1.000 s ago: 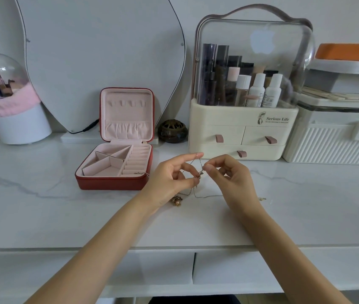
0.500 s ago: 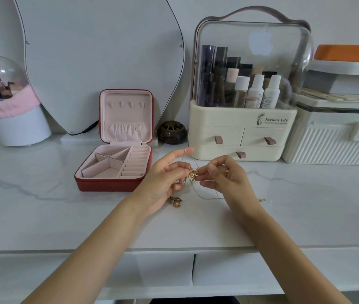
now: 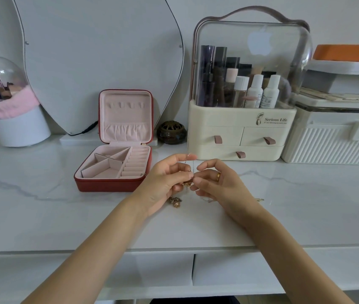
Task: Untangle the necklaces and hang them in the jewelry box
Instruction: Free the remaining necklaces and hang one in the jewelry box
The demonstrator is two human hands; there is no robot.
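Observation:
Thin gold necklaces (image 3: 187,183) hang tangled between my two hands above the marble tabletop. My left hand (image 3: 167,181) pinches the chain, its index finger stretched out above. My right hand (image 3: 217,181), a gold ring on one finger, pinches the same tangle from the right. A gold pendant (image 3: 175,202) lies on the table under my left hand, and a small gold chain end (image 3: 260,199) lies to the right of my right wrist. The red jewelry box (image 3: 110,183) stands open to the left, with a pink lining and hooks in its upright lid.
Behind the hands stands a cream cosmetics organizer (image 3: 240,128) with a clear cover. A small dark incense pot (image 3: 171,132) sits between it and the box. A white ribbed case (image 3: 332,141) is at the right, a mirror (image 3: 99,62) and a domed brush holder (image 3: 9,106) at the left.
Both hands have stayed at the same spot and kept working the tangle. The fingers have shifted: the chain now runs up to my left index fingertip and the pendant hangs lower between the hands.

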